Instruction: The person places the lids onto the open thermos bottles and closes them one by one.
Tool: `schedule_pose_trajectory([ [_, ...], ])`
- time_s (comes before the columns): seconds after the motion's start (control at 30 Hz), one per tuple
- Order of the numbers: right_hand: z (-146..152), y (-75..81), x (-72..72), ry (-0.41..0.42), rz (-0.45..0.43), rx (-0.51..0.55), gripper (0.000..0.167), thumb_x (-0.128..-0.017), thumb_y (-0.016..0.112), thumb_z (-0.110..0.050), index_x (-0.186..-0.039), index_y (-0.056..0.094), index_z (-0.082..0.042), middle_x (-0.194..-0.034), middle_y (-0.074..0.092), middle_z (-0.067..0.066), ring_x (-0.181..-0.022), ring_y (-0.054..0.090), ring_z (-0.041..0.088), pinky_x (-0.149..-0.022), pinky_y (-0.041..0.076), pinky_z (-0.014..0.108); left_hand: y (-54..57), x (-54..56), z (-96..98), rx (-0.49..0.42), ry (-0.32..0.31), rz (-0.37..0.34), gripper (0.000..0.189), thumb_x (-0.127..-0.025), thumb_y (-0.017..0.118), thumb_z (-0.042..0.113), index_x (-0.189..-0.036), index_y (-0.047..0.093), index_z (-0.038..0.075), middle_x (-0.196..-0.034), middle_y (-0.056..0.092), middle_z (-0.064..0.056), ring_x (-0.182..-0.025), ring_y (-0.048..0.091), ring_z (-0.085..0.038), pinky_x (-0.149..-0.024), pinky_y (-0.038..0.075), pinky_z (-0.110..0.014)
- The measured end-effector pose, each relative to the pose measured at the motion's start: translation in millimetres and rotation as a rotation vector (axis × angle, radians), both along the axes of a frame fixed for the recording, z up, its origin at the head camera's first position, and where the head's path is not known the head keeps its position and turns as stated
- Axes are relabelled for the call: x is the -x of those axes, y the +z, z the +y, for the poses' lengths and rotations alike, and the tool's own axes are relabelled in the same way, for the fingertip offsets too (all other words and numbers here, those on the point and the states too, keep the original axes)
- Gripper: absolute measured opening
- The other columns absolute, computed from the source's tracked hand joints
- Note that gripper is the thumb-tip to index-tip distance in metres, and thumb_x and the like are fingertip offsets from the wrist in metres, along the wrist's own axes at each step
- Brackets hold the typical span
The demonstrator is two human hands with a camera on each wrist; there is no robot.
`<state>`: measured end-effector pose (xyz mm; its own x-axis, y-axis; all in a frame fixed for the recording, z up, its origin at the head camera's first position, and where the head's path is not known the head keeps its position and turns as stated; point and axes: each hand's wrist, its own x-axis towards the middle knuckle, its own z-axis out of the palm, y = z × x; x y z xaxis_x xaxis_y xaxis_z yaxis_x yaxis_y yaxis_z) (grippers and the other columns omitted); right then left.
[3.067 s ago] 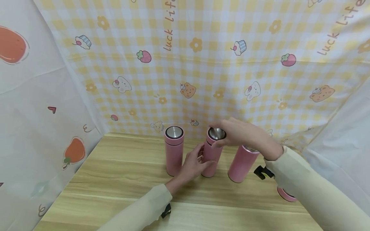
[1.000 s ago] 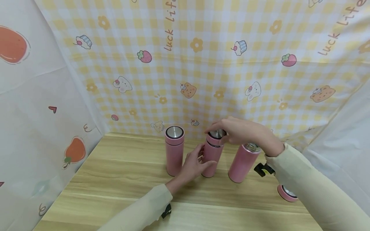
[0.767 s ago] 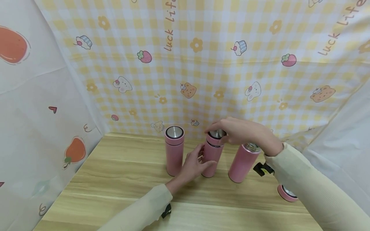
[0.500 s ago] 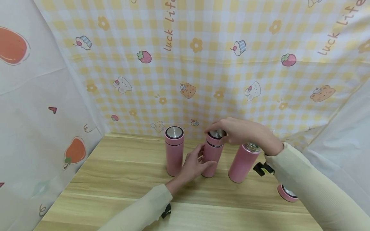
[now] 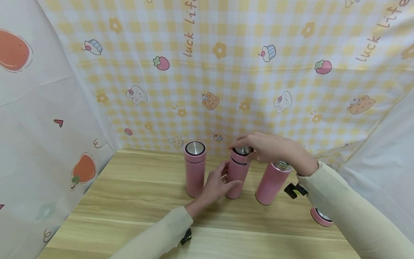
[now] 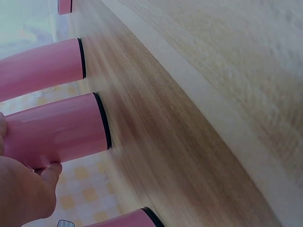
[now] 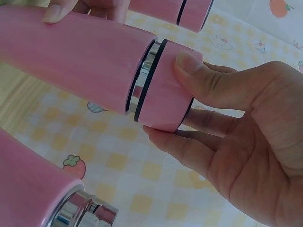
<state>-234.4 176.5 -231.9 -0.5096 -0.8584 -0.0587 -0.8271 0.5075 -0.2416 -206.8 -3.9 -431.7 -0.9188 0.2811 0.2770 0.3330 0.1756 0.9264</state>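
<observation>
A pink thermos bottle [image 5: 237, 174] stands upright in the middle of the row. My left hand [image 5: 216, 185] holds its body from the left, thumb in front and fingers behind. At the top, my right hand [image 5: 270, 147] grips the pink lid [image 7: 163, 87] between thumb and fingers. In the right wrist view the lid sits raised, with a band of shiny metal neck [image 7: 143, 75] showing between it and the body. The left wrist view shows the base of this bottle [image 6: 71, 125] on the table; part of my left hand [image 6: 23, 191] is cut off there.
To the left stands a lidded pink thermos [image 5: 195, 176]. Another thermos [image 5: 271, 185] stands to the right, its metal neck uncovered. A loose lid [image 5: 321, 217] lies farther right by my sleeve. Behind the wooden table [image 5: 136, 201] hangs a checked cloth [image 5: 181, 82].
Since the oldest frame the lid has risen a little, and a metal gap now shows beneath it. My right hand has shifted slightly. Over the last second hardly anything has moved.
</observation>
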Motion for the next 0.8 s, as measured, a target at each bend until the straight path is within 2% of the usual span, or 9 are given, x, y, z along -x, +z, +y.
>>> schedule_pose_trajectory([
  [0.3,0.8,-1.6,0.3,-0.021,0.002,-0.006,0.053,-0.089,0.070,0.011,-0.138,0.064,-0.008,-0.137,0.060,0.008,-0.084,0.061,0.012,-0.067,0.054,0.028,-0.1,-0.3,0.2,-0.001,0.002,0.010,0.069,-0.090,0.081,0.027,-0.148,0.047,0.013,-0.138,0.059,-0.006,-0.125,0.057,-0.020,-0.101,0.049,-0.037],
  [0.53,-0.4,-2.5,2.0,0.003,0.025,0.003,0.053,-0.087,0.073,0.010,-0.136,0.064,-0.007,-0.134,0.062,0.007,-0.100,0.061,0.015,-0.074,0.054,0.029,-1.1,0.6,-0.2,-0.004,-0.002,0.017,0.067,-0.090,0.082,0.026,-0.147,0.048,0.015,-0.137,0.059,-0.005,-0.125,0.056,-0.018,-0.101,0.049,-0.036],
  [0.7,-0.7,-1.1,2.4,-0.013,0.006,-0.019,0.054,-0.088,0.074,0.008,-0.139,0.062,-0.006,-0.133,0.061,0.008,-0.086,0.061,0.012,-0.070,0.054,0.028,-1.7,0.8,-0.4,-0.005,-0.003,0.008,0.067,-0.090,0.082,0.026,-0.147,0.048,0.015,-0.138,0.058,-0.005,-0.126,0.056,-0.019,-0.102,0.048,-0.037],
  [0.8,-2.1,0.4,2.3,-0.023,0.001,-0.042,0.055,-0.088,0.074,0.007,-0.140,0.061,-0.005,-0.133,0.060,0.010,-0.085,0.060,0.012,-0.071,0.054,0.028,-1.7,0.7,-0.6,0.000,-0.004,-0.001,0.069,-0.089,0.082,0.027,-0.148,0.047,0.015,-0.140,0.057,-0.005,-0.126,0.055,-0.019,-0.102,0.048,-0.037],
])
